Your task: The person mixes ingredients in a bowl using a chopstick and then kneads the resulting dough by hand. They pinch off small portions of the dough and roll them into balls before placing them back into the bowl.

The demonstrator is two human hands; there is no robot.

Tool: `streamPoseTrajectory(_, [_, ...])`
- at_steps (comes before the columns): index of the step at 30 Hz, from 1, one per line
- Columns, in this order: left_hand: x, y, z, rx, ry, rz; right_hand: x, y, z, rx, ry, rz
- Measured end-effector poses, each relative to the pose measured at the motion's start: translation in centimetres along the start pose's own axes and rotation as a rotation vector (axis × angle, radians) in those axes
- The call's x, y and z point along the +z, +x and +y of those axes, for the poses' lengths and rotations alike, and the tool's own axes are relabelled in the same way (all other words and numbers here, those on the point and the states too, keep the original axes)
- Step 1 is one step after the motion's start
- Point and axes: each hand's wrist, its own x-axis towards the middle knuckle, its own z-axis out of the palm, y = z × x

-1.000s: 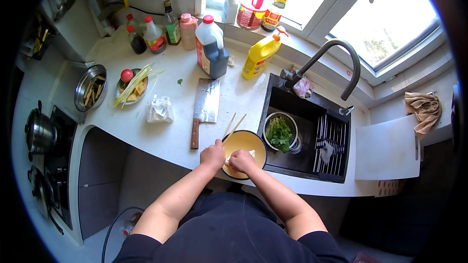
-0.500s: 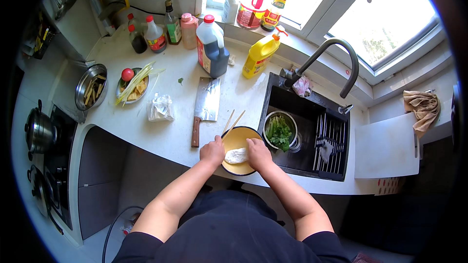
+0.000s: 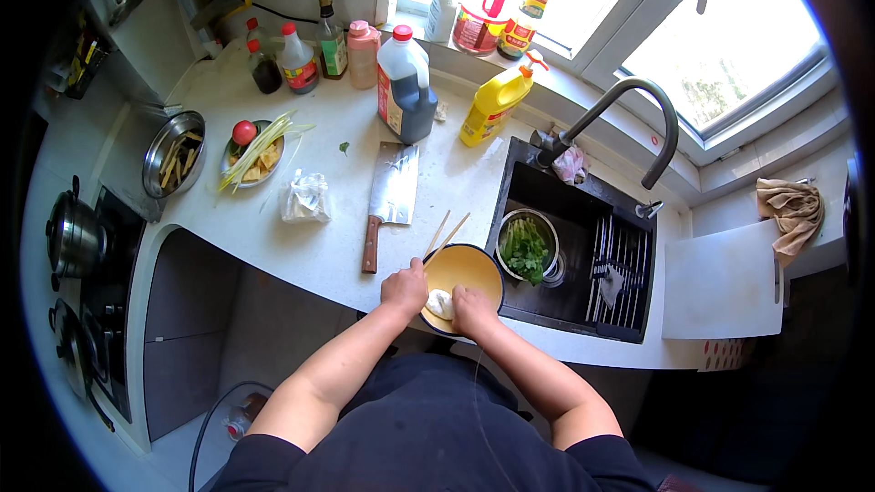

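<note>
A yellow bowl with a dark rim [image 3: 476, 266] stands at the counter's front edge, directly before me. Closed on its left rim is my left hand [image 3: 404, 291]. Two wooden chopsticks [image 3: 447, 237] lean over the far left rim beside that hand; whether its fingers also pinch them I cannot tell. A lump of white dough [image 3: 439, 303] lies in the near part of the bowl. My right hand [image 3: 475, 312] reaches over the right side with its fingers closed on the dough's right end, hiding part of it.
Left of the bowl lies a cleaver [image 3: 394, 187], and further left a crumpled plastic bag [image 3: 305, 198]. A jug of dark liquid [image 3: 406, 91] and a yellow pump bottle [image 3: 497, 102] stand behind. The black sink [image 3: 570, 196] at right holds a pot of greens [image 3: 524, 249].
My right hand has moved down and toward me, over the dough's right end. The dough looks more bunched up and less of it shows. My left hand stays at the rim.
</note>
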Motion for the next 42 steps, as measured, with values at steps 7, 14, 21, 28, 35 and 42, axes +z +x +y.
streamPoseTrajectory(7, [0.1, 0.3, -0.3, -0.005, -0.022, 0.003, -5.2, 1.9, 0.0, -0.157, 0.308, 0.12])
streamPoseTrajectory(14, [0.3, 0.2, -0.3, -0.023, -0.033, 0.005, -2.8, 2.3, -0.7, -0.239, 0.005, 0.491])
streamPoseTrajectory(21, [0.5, 0.2, -0.5, -0.035, -0.035, 0.02, -4.3, -1.9, -1.2, -0.187, 0.617, 0.305])
streamPoseTrajectory(28, [0.8, 0.4, -0.3, -0.015, -0.02, 0.028, -0.5, -3.2, -1.7, -0.448, 0.119, 0.188])
streamPoseTrajectory(35, [0.8, 0.7, -0.6, -0.013, -0.009, 0.031, -2.5, 0.7, 0.6, -0.222, 0.526, -0.253])
streamPoseTrajectory(42, [0.4, 0.9, -0.7, -0.023, -0.023, 0.039, -5.9, -0.5, -0.1, -0.287, 0.614, 0.342])
